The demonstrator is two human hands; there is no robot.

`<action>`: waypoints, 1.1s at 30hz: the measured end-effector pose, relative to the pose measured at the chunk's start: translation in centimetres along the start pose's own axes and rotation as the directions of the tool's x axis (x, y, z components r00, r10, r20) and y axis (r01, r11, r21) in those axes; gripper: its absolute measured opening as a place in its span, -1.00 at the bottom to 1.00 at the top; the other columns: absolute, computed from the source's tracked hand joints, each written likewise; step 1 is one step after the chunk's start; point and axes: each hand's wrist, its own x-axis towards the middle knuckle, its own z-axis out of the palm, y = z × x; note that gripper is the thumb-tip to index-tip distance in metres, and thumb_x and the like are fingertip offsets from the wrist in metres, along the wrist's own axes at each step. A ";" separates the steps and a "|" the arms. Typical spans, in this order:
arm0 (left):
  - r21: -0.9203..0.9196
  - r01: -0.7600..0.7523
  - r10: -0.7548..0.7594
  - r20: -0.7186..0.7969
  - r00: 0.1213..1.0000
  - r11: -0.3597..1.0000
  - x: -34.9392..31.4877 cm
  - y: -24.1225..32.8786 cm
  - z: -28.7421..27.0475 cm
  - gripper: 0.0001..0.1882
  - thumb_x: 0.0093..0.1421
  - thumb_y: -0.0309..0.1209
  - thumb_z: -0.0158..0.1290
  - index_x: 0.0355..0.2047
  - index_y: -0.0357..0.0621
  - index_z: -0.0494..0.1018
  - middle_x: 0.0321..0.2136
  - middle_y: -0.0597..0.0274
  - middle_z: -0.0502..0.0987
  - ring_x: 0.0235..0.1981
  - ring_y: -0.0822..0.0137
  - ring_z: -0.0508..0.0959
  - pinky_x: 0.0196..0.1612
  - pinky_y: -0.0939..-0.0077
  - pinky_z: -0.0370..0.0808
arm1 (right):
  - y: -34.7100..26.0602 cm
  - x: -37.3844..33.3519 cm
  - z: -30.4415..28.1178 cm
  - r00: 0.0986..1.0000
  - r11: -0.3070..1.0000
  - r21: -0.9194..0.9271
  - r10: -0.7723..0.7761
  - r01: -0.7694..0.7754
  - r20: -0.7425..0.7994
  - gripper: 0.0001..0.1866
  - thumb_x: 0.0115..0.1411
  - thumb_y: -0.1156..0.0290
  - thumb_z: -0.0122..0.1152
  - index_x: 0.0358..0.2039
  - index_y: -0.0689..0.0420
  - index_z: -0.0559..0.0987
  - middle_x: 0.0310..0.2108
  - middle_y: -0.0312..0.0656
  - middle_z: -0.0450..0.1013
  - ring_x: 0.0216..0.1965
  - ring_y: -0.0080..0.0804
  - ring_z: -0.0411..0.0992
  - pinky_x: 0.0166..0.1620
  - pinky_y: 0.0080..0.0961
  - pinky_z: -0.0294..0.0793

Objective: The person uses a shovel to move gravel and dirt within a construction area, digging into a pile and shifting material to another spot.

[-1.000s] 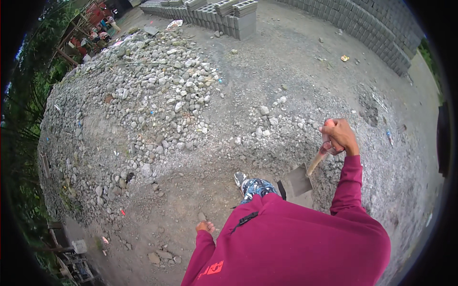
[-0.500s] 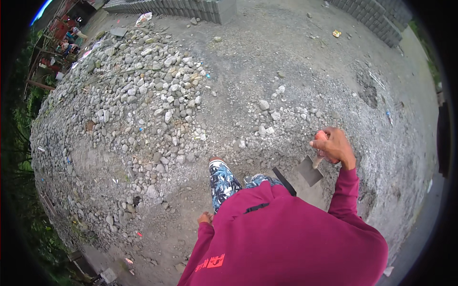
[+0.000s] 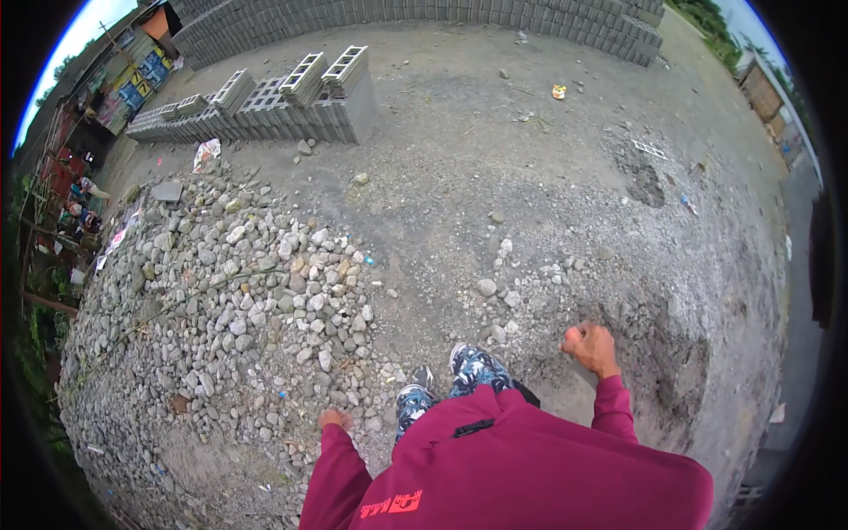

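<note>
My right hand [image 3: 594,348] is closed around the orange grip of a shovel, out over the gravel on my right. Only a sliver of the tool's grey blade [image 3: 583,374] shows below the hand; the sleeve and hand cover the rest. On the other side, my left hand [image 3: 336,418] hangs low beside my leg, over the edge of the stone heap. Its fingers look loosely curled, and I see nothing in them. Both my shoes [image 3: 424,378] stand on the grey ground between stones and gravel.
A wide heap of loose stones [image 3: 221,291] spreads to the left. Ahead stands a low row of hollow concrete blocks [image 3: 265,119], with a longer block stack [image 3: 424,11] behind. Dug dark gravel [image 3: 654,344] lies beside my right hand. People [image 3: 84,208] are by a shelter at far left.
The view has tilted up and more block rows show ahead. My left hand has swung forward beside my leg. The shovel's blade, plainly seen before, is now mostly hidden under my right hand.
</note>
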 end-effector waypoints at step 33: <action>0.845 -0.478 -0.868 0.031 0.495 -0.242 -29.0 6.7 72.9 -0.03 0.01 0.23 0.04 0.13 -0.36 0.07 -0.27 -0.23 0.45 -0.39 -0.04 0.52 -0.42 -0.03 0.52 | -25.0 8.3 -15.5 0.759 0.642 0.765 0.525 -0.056 -0.385 -0.31 -0.11 -0.24 0.30 -0.40 0.27 0.62 -0.75 -0.22 0.41 -0.80 -0.43 0.33 -0.67 -0.53 0.19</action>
